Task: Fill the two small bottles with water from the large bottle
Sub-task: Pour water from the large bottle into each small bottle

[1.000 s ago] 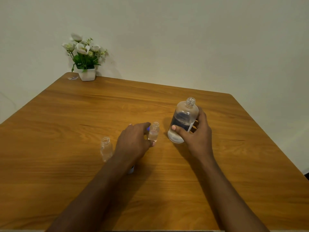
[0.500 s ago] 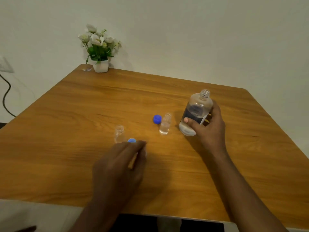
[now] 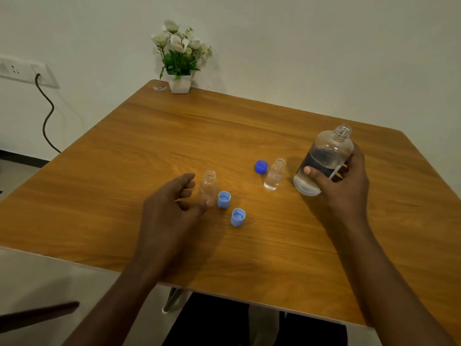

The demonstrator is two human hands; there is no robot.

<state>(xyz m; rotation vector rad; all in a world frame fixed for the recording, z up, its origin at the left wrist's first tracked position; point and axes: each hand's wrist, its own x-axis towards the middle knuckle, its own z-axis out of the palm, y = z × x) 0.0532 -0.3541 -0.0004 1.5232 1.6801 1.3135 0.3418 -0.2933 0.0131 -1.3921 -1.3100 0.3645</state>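
Note:
My right hand (image 3: pixel 341 186) grips the large clear bottle (image 3: pixel 324 158), which is uncapped, partly filled with water and leaning slightly at the right of the wooden table (image 3: pixel 124 151). Just left of it stands a small uncapped bottle (image 3: pixel 274 174) with water in it. Further left stands another small bottle (image 3: pixel 208 188), uncapped and looking empty. My left hand (image 3: pixel 172 208) hovers right beside that bottle with loosely curled fingers, the thumb tip close to its base; I cannot tell whether it touches.
A dark blue cap (image 3: pixel 261 167) lies by the filled small bottle. Two light blue caps (image 3: pixel 224 199) (image 3: pixel 237 217) lie mouth-up near my left hand. A potted white flower (image 3: pixel 179 61) stands at the far corner. A wall socket with a cable (image 3: pixel 47 113) is on the left.
My left hand let go of the right small bottle, pulled back, then came up beside the left small bottle. My right hand kept its hold on the large bottle. My view shifted left.

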